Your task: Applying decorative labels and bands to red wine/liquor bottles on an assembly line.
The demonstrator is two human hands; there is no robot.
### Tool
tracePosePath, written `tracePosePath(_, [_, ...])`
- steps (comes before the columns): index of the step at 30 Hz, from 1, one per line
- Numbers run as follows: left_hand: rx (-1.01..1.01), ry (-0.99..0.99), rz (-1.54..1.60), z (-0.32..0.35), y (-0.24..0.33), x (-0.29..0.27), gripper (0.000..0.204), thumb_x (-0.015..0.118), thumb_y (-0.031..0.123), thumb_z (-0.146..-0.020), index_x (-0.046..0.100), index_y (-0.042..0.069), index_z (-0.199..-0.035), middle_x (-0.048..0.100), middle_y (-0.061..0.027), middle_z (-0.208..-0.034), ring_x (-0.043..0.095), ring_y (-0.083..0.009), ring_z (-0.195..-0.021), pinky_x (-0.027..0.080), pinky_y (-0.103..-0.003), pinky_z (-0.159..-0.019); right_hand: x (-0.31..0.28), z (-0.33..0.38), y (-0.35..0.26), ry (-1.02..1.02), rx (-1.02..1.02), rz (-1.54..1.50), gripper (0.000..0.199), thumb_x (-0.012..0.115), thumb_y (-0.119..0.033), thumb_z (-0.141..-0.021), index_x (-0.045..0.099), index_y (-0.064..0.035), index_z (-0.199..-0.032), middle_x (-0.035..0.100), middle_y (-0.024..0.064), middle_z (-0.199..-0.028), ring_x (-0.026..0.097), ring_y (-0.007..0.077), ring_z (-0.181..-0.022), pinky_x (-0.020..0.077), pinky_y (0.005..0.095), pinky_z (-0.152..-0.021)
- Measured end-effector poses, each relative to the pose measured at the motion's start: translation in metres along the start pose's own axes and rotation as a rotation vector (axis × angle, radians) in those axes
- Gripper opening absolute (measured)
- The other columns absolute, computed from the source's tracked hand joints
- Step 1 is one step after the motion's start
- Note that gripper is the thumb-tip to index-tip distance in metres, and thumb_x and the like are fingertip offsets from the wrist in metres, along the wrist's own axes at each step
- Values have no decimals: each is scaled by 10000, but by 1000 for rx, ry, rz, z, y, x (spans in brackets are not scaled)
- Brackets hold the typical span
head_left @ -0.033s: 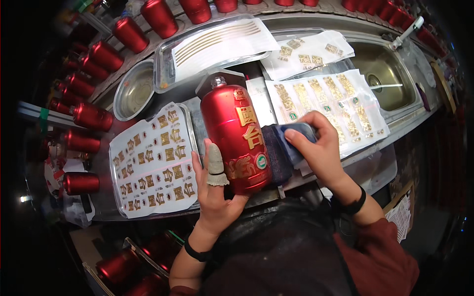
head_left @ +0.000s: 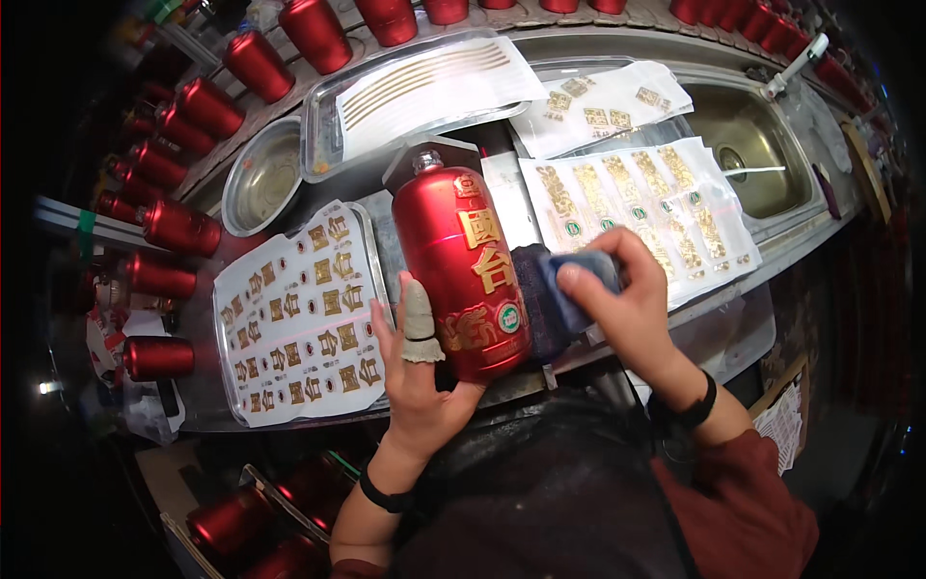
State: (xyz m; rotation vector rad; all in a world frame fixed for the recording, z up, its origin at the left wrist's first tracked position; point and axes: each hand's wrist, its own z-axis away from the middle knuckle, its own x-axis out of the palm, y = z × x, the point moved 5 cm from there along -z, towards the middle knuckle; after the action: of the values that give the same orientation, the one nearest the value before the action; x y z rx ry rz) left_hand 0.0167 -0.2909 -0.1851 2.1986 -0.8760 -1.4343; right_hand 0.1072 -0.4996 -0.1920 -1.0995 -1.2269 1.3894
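Observation:
A shiny red bottle with raised gold characters, gold ornaments and a small round green-and-white label lies tilted before me, its clear neck pointing away. My left hand holds it at the lower left, with the thumb around the base. One finger of that hand wears a pale grey cover. On the bottle's right, my right hand grips a folded blue cloth between thumb and fingers. A darker blue cloth lies between it and the bottle.
White sheets with gold stickers rest on a left tray and at the right. Behind are a tray with gold strips, a metal bowl and a sink. Red bottles line the left and back.
The bottle has turned slightly, its gold characters shifting a little left. My right hand and the blue cloth have shifted slightly. The left hand stays on the bottle.

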Motion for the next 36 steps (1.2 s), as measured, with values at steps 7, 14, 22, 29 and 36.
tracePosePath(7, [81,16,-201,-15,26,11,1103,893,272,-649,274,-27,-1512,330,-251,-1540,312,-423,-1431,88,-620,-1156,-6,-5,6,-3,-31,142,208,732,-131,-864,614,-19,-995,628,12,-827,575,74,-762,487,255,-677])
tracePosePath(14, [-297,-151,293,3,-13,-3,1166,887,353,-695,179,-94,-1506,322,-272,-1533,366,-370,-1408,191,-475,-1187,-1,3,7,-210,152,-159,170,623,-158,-940,660,-6,-1004,652,10,-838,569,55,-836,454,227,-796])
tracePosePath(22, [-566,67,964,-10,-17,11,860,676,210,-935,125,-106,-1516,332,-238,-1511,365,-278,-1398,295,-377,-1147,43,2,1,-280,5,275,466,781,-431,-831,493,-70,-897,523,32,-679,475,125,-619,425,293,-566])
tracePosePath(29, [-568,68,959,-9,-21,12,891,727,165,-888,143,-103,-1505,384,-221,-1466,416,-268,-1356,332,-380,-1128,41,-1,6,-330,81,157,471,815,-389,-807,479,-76,-909,474,-35,-681,410,60,-626,382,251,-545])
tracePosePath(36, [-525,32,890,-12,-15,9,960,799,131,-817,158,-97,-1494,440,-212,-1422,482,-258,-1296,373,-380,-1098,39,0,5,-348,1,201,494,850,-369,-762,490,-84,-945,492,-16,-811,406,65,-647,387,242,-561])
